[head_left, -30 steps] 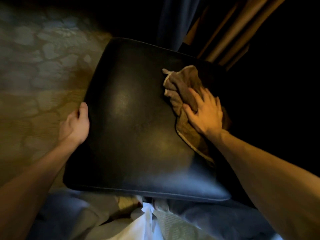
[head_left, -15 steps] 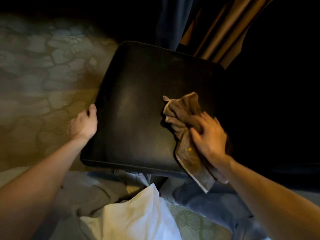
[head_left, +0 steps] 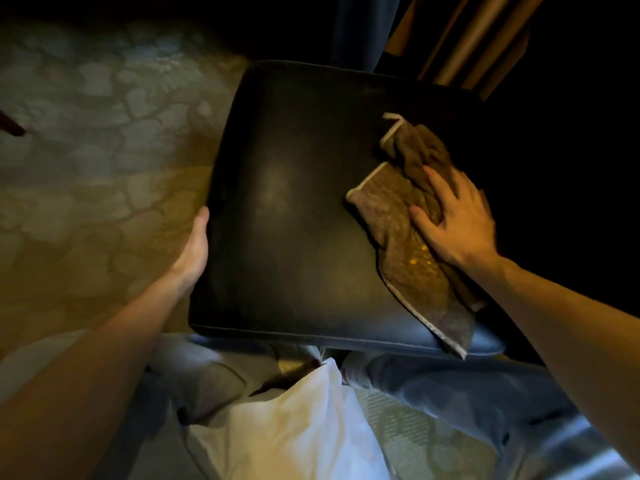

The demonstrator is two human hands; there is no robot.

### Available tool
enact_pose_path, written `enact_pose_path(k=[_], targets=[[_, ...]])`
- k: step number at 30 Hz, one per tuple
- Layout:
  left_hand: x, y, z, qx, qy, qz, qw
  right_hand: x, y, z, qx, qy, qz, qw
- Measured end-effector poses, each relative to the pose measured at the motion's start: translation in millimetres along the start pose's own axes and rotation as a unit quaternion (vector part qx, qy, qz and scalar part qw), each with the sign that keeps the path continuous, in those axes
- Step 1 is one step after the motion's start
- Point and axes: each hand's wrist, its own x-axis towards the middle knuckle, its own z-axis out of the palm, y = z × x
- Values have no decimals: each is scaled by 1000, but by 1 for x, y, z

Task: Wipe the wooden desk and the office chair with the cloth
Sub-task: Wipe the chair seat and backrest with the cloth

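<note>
- Black office chair (head_left: pixel 294 220), padded seat seen from above, over patterned carpet (head_left: pixel 86 168).
- Brown cloth (head_left: pixel 398 209), pale hem, bunched on the seat's right side; one end hangs past the front right corner.
- The right hand (head_left: pixel 457 223) lies flat, fingers spread, pressing on the cloth.
- The left hand (head_left: pixel 194 251) grips the seat's left edge, thumb on top, fingers hidden beneath.

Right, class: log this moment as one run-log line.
phase: chair seat wipe | right hand: presses cloth flat on seat's right side | left hand: holds seat's left edge
</note>
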Motion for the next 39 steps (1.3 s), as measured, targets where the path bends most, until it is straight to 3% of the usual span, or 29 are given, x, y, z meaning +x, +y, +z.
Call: enact_pose_path(k=[8,13,17,21,25,30,32,36,39], targets=[[-41,12,28,-51,15,-28,998,-83,-12,7,63,63,42,995],[-5,-34,13,-94,28,-43,994,-121,-92,25,74,93,32,992],[-6,-50,18,-109,28,-48,992,-136,-177,45,90,84,-32,992],[-70,-20,52,-44,-2,-13,999,-130,-205,47,91,30,-150,984],[-57,-23,43,-70,33,13,997,-114,-165,26,76,73,-218,970],[36,-68,6,-69,38,-68,995,-75,-19,-40,-63,123,-109,984],[22,-56,8,-67,36,-65,995,-67,19,-65,-57,87,-68,992],[26,-54,4,-72,26,-78,994,-68,41,-50,-35,-14,12,999],[16,-46,9,-81,17,-62,995,-71,37,-22,-85,12,51,995]])
